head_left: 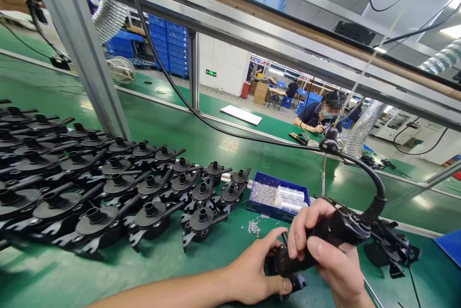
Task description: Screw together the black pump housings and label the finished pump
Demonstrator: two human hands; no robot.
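Observation:
My right hand [327, 245] is wrapped around a black corded electric screwdriver [334, 231], tilted with its front end down to the left. Its cable runs from the rear end up to an overhead hook. Low at the centre, my left hand [257, 267] grips a black plastic part [297, 284] against the green bench; the screwdriver's front end and my fingers hide most of it. Small silvery screws and nuts [254, 226] lie loose just beyond my left hand. Behind them stands a blue bin [277, 211] holding small metal pieces and clear plastic containers.
Rows of black round assemblies [149, 214] with upright tubes fill the bench's left side. Another black assembly [391, 245] lies to the right, near a blue sheet [450, 245]. A metal post [82, 53] and shelf rail frame the bench. A co-worker [320, 113] sits across it.

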